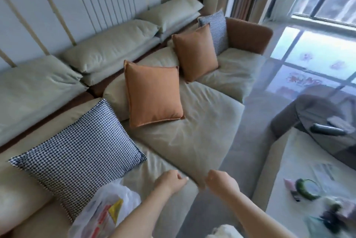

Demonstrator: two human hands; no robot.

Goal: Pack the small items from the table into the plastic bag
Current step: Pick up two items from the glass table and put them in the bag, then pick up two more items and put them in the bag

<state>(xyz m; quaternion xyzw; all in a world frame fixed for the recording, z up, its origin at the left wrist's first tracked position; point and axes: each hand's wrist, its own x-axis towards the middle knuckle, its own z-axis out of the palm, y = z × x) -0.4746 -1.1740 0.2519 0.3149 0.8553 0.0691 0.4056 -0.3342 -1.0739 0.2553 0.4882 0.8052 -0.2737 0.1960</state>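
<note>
1. Plastic bag [100,210] – clear/whitish, crumpled, lies on the sofa seat [185,141] at bottom left, just in front of the checked cushion [77,153]. Red and yellow print or contents show through; can't tell which.
2. Small items [308,195] – on the pale table [285,170] at right, well apart from the bag. A green round thing [306,188], a pink bit just left of it, darker stuff lower right; all too blurred to ID.
3. My left hand [169,179] – over the sofa seat edge, near the bag but not touching it. Fingers curled in to a loose fist, nothing visible in them.
4. My right hand [221,180] – just beside the left, small gap btwn them. Fingers tucked under, back of hand up; closed, nothing visible in it.
5. Both forearms bare, coming in from bottom edge.
6. Sofa: greenish-grey w/ brown frame, two orange cushions [154,93] propped mid-seat, another checked cushion at the far end.
7. Further right: dark round table [327,141] w/ a dark remote-like object [327,130] on it, beside a big window [327,25] and striped curtain.
</note>
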